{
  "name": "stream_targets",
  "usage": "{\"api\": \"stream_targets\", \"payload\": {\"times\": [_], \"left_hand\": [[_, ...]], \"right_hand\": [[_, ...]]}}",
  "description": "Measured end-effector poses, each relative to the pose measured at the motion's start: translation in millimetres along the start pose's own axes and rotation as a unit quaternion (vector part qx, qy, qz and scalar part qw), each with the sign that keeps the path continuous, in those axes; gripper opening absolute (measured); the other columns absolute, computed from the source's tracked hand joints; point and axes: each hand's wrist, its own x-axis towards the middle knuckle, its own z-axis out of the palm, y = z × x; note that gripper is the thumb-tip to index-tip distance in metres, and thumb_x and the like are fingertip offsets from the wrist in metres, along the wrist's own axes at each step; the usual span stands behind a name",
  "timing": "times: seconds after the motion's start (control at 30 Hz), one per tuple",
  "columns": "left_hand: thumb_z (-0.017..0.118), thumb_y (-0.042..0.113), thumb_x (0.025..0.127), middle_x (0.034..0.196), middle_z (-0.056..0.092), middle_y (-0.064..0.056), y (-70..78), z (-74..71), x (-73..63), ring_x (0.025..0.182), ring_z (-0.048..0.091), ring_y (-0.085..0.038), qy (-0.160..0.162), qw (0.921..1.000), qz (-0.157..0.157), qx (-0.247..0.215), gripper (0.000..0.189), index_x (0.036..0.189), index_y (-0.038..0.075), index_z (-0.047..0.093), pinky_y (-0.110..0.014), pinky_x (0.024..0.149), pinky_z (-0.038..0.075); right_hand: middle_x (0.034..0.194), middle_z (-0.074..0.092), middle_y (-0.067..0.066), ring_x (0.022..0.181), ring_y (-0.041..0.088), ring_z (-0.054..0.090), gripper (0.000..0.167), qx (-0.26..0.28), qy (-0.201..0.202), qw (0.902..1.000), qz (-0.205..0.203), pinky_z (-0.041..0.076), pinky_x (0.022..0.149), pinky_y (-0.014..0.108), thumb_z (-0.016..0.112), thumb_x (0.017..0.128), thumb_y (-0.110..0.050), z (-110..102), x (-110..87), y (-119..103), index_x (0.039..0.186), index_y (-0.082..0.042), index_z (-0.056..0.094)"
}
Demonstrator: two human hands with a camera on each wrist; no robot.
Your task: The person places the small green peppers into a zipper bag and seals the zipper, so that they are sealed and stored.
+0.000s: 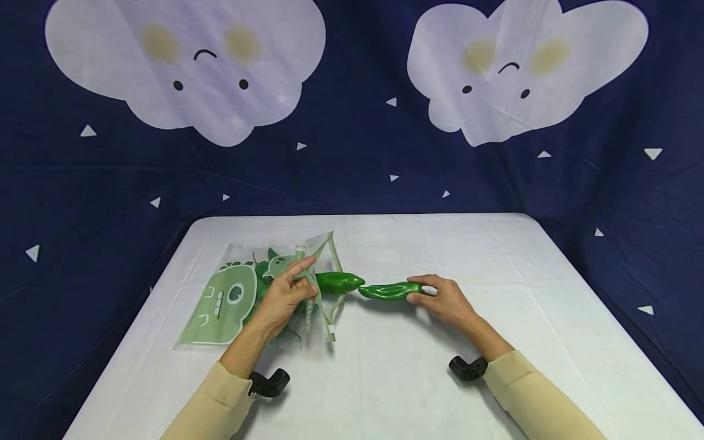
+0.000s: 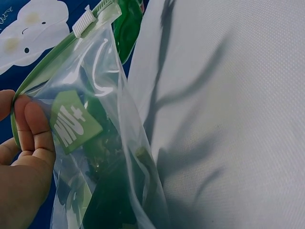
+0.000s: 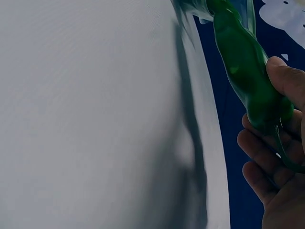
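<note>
A clear zip bag (image 1: 189, 327) with a green cartoon print lies on the left of the table, its mouth spread towards the right. My left hand (image 1: 278, 299) holds the rim of that mouth; in the left wrist view its fingers (image 2: 35, 119) pinch the green zip edge. Green items inside are partly hidden by the print and plastic. One green pepper (image 1: 340, 282) sticks out through the opening. With thumb and fingertips my right hand (image 1: 444, 299) grips a second, wrinkled green pepper (image 1: 389, 291) by its stem end. Its tip points left, at the first pepper's tip.
The white table (image 1: 385, 379) carries the bag. Behind it hangs a dark blue cloth (image 1: 352, 165) with clouds and small triangles. Black wrist devices (image 1: 269, 384) sit at both cuffs. A white slider (image 2: 84, 23) rides on the bag's zip.
</note>
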Motion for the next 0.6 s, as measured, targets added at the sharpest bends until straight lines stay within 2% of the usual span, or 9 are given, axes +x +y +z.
{"api": "stream_targets", "payload": {"times": [0.33, 0.43, 0.47, 0.6], "left_hand": [[0.055, -0.002, 0.089, 0.157, 0.010, -0.003, -0.6, -0.8, -1.2, 0.071, 0.054, -0.002, -0.002, 1.0000, 0.000, -0.002, 0.066, 0.148, 0.008, 0.028, -0.018, 0.077, 0.049], [0.056, -0.001, 0.089, 0.153, 0.018, 0.000, -0.6, -1.5, -1.3, 0.071, 0.054, -0.003, -0.001, 1.0000, -0.003, 0.001, 0.066, 0.148, 0.009, 0.029, -0.019, 0.079, 0.048], [0.056, 0.000, 0.089, 0.146, 0.029, -0.001, -0.5, -1.6, -1.3, 0.070, 0.054, -0.004, 0.002, 1.0000, -0.004, 0.001, 0.066, 0.148, 0.010, 0.030, -0.020, 0.080, 0.049], [0.057, -0.001, 0.088, 0.120, 0.045, 0.004, 0.0, -2.3, -0.5, 0.070, 0.054, -0.004, 0.008, 0.9999, -0.007, -0.002, 0.065, 0.147, 0.010, 0.031, -0.021, 0.080, 0.049]], "right_hand": [[0.119, 0.067, 0.005, 0.119, 0.029, 0.056, 0.043, 0.000, 0.017, 0.9998, -0.005, 0.042, 0.101, 0.051, 0.073, 0.079, -0.040, 9.4, 13.5, -12.2, 0.117, -0.020, 0.067], [0.119, 0.067, 0.005, 0.117, 0.029, 0.058, 0.043, -0.003, 0.022, 0.9997, -0.013, 0.044, 0.099, 0.050, 0.073, 0.080, -0.039, 11.2, 17.3, -16.9, 0.117, -0.018, 0.068], [0.119, 0.067, 0.006, 0.117, 0.029, 0.058, 0.043, -0.004, 0.023, 0.9996, -0.015, 0.044, 0.099, 0.050, 0.073, 0.080, -0.038, 11.6, 18.4, -17.9, 0.117, -0.017, 0.068], [0.119, 0.066, 0.008, 0.116, 0.029, 0.058, 0.043, -0.012, 0.026, 0.9995, -0.011, 0.045, 0.097, 0.049, 0.073, 0.080, -0.035, 12.3, 20.7, -18.3, 0.118, -0.015, 0.067]]}}
